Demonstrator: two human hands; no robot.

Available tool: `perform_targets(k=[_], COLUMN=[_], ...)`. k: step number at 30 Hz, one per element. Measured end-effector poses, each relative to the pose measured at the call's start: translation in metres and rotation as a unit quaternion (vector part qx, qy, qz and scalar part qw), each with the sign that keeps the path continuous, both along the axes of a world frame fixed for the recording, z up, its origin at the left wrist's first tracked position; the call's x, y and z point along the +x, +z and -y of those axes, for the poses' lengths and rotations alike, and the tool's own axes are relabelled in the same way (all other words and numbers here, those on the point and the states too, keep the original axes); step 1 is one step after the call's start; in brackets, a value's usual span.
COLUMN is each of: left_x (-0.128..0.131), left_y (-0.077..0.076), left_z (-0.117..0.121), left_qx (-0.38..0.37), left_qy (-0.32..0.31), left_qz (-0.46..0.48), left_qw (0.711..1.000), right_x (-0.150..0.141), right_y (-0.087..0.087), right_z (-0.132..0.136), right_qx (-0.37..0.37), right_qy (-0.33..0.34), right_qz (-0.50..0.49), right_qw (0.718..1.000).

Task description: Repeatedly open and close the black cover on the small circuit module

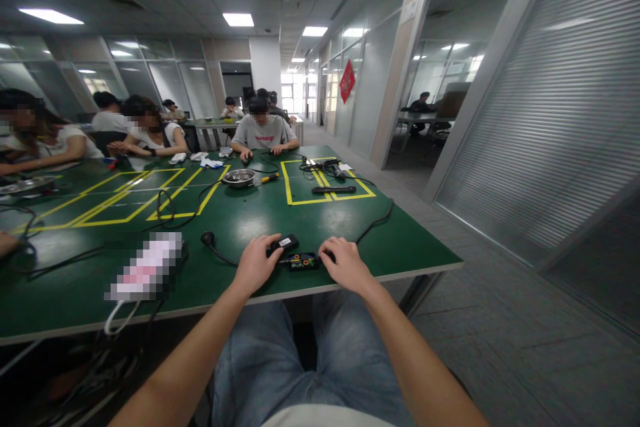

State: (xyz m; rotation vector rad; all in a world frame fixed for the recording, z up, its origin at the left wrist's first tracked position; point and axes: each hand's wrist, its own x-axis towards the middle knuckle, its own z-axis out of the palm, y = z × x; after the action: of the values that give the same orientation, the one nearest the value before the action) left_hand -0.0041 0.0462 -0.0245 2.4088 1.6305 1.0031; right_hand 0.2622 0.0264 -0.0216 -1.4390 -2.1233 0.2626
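In the head view, an opened power adapter (303, 265) lies near the table's front edge, its circuit board and copper-coloured coils showing in the black lower case. My left hand (256, 265) is closed, thumb and index finger pinching a black adapter cover (286, 242) with a white label, just behind the board. To the right of the case, my right hand (346, 263) has its fingers curled together on a dark piece, which looks like the black cable (376, 223) at the case's end. A second black cable with a plug (207, 238) leads in from the left.
Yellow tape (286, 183) frames cables and a black bar (334, 189) farther back. A steel bowl (240, 178) and a yellow-handled screwdriver (270, 178) stand mid-table. A blurred-out pale object (147, 267) lies left. A person (265, 130) sits opposite, others at left.
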Motion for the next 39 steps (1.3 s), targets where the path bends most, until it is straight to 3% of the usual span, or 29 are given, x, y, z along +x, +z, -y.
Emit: perform_targets(k=[6,8,39], left_x=[0.008,0.011,0.013], left_y=[0.01,0.012,0.012], left_z=[0.028,0.032,0.027], left_qx=[0.043,0.046,0.028], left_qy=[-0.163,-0.186,-0.22], left_qz=[-0.027,-0.033,-0.06], left_qw=[0.985,0.981,0.973], right_x=[-0.002,-0.002,0.001], right_y=[0.001,0.001,0.001], right_z=[0.0,0.0,-0.003], right_qx=[-0.006,-0.007,-0.017], right_qy=[-0.006,-0.008,0.011], right_qz=[0.003,0.004,0.011], right_qw=[1.0,1.0,1.0])
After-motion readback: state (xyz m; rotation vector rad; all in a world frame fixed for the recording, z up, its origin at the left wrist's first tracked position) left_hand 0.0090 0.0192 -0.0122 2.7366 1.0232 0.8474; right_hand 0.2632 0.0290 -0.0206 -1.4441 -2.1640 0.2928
